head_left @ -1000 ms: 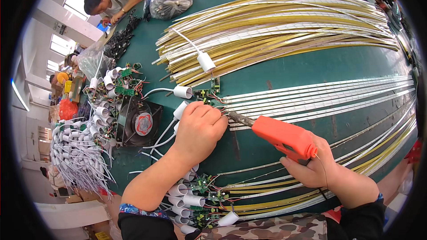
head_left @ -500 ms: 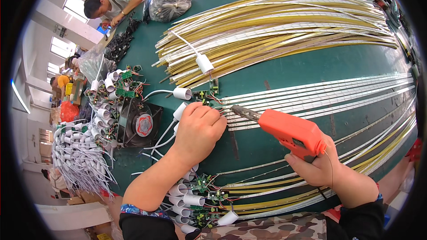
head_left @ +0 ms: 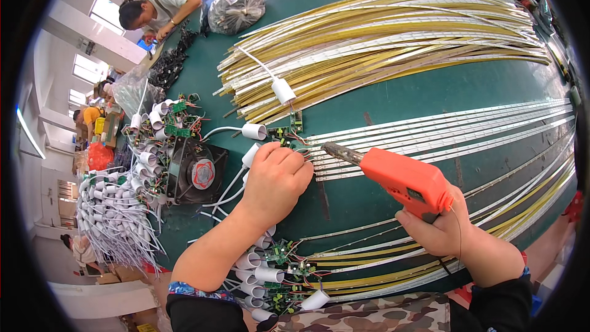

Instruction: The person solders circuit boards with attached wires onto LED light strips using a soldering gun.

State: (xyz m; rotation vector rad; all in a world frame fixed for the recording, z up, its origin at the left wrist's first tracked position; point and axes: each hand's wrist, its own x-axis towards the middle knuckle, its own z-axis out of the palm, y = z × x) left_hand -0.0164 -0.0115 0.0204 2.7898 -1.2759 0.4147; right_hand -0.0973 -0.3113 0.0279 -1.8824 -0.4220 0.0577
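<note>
An orange-red soldering gun [head_left: 405, 181] is gripped in my right hand [head_left: 433, 232], its dark tip just over the left ends of a row of white LED strips [head_left: 442, 132]. Close to that tip, my left hand [head_left: 279, 175] is closed in a pinch at the strip ends; its fingertips hide what they hold. Thin wires run there from small green circuit boards [head_left: 297, 122]. White plastic end caps with cables lie beside the hand, one cap [head_left: 254, 131] just beyond it and another [head_left: 284, 91] farther back.
A large pile of yellow and white strips [head_left: 381, 49] covers the far side of the green table [head_left: 362, 206]. Left stand a black fan [head_left: 195, 172] and a heap of white caps [head_left: 117, 215]. More strips with boards [head_left: 283, 252] lie near me. A co-worker [head_left: 161, 9] sits far left.
The soldering gun has shifted slightly right, its tip a little away from my left fingertips. My left hand keeps its pinch in nearly the same place.
</note>
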